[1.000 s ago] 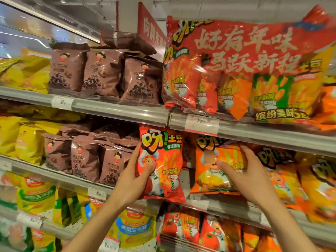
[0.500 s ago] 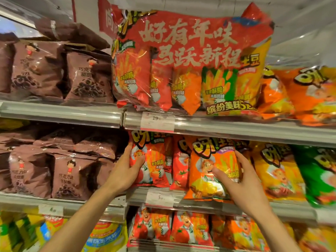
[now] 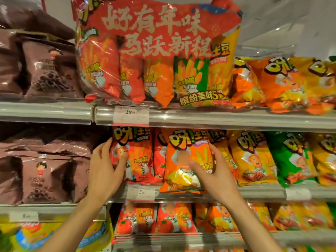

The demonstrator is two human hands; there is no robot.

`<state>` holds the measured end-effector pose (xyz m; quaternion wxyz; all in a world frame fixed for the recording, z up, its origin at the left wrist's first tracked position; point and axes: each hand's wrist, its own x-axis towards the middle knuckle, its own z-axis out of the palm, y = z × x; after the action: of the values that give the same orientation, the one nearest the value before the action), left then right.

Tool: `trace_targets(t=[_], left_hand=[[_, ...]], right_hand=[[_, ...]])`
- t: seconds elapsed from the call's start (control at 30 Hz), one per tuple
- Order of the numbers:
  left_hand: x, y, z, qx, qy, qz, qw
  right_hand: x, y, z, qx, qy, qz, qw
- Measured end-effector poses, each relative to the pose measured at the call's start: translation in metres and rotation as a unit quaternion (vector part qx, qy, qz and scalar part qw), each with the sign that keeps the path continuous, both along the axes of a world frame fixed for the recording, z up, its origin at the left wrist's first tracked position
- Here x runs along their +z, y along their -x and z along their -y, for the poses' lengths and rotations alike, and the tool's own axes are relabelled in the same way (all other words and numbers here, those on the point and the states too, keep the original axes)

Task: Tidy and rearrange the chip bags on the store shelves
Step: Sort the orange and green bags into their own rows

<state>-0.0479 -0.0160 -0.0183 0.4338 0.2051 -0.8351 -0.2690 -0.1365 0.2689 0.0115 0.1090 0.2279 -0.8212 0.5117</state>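
Head view: on the middle shelf (image 3: 218, 194), a red chip bag (image 3: 138, 155) is gripped at its left edge by the left hand (image 3: 105, 168), while the neighbouring orange chip bag (image 3: 183, 160) is clasped by the right hand (image 3: 212, 171), thumb across its front.

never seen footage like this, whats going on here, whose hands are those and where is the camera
There is no machine here. A person wears a camera on the head, so you look forward and down at their own two bare hands. They face store shelves packed with snack bags. The left hand grips the edge of a red chip bag on the middle shelf. The right hand holds an orange chip bag beside it, which sticks out past the shelf's front edge. Above sits a big red multipack; brown bags fill the left.
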Motion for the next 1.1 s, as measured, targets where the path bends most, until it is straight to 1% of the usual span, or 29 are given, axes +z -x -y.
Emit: trace_targets(t=[0.1,0.17,0.2,0.23,0.3,0.33,0.4,0.5,0.6,0.7,0.83,0.97,1.1], left_hand=[[0.002,-0.008,-0.014,0.008,0.051,-0.073,0.996],[0.006,-0.010,-0.035,-0.026,0.055,-0.081,0.995],[0.008,-0.009,-0.049,-0.062,0.033,-0.066,0.995],[0.012,-0.008,-0.065,-0.109,-0.009,-0.040,0.993],[0.016,-0.001,-0.099,-0.201,-0.120,0.018,0.972],[0.017,0.006,-0.115,-0.234,-0.156,0.033,0.959],[0.019,0.020,-0.145,-0.266,-0.195,0.038,0.943],[0.019,0.042,-0.185,-0.293,-0.219,0.032,0.930],[0.015,0.064,-0.228,-0.277,-0.234,0.041,0.931],[0.013,0.087,-0.277,-0.271,-0.261,0.017,0.926],[0.012,0.110,-0.331,-0.254,-0.255,0.024,0.933],[0.011,0.119,-0.358,-0.215,-0.266,0.024,0.939],[0.012,0.124,-0.368,-0.202,-0.239,0.017,0.950]], right_hand=[[-0.003,0.001,-0.006,0.014,0.016,0.006,1.000],[-0.006,0.002,-0.013,0.021,0.026,0.017,0.999],[-0.008,0.003,-0.017,0.024,0.030,0.023,0.999],[-0.010,0.004,-0.022,0.026,0.032,0.028,0.999],[-0.011,0.006,-0.033,0.031,0.029,0.030,0.999],[-0.010,0.007,-0.040,0.037,0.025,0.029,0.999],[-0.009,0.012,-0.054,0.053,0.025,0.035,0.998],[-0.009,0.026,-0.083,0.079,0.015,0.040,0.996],[-0.010,0.046,-0.122,0.091,0.011,0.036,0.995],[-0.009,0.068,-0.168,0.099,0.006,0.033,0.994],[-0.009,0.094,-0.220,0.101,-0.010,0.040,0.994],[-0.006,0.107,-0.247,0.123,-0.019,0.052,0.991],[-0.010,0.117,-0.258,0.135,-0.025,0.043,0.990]])
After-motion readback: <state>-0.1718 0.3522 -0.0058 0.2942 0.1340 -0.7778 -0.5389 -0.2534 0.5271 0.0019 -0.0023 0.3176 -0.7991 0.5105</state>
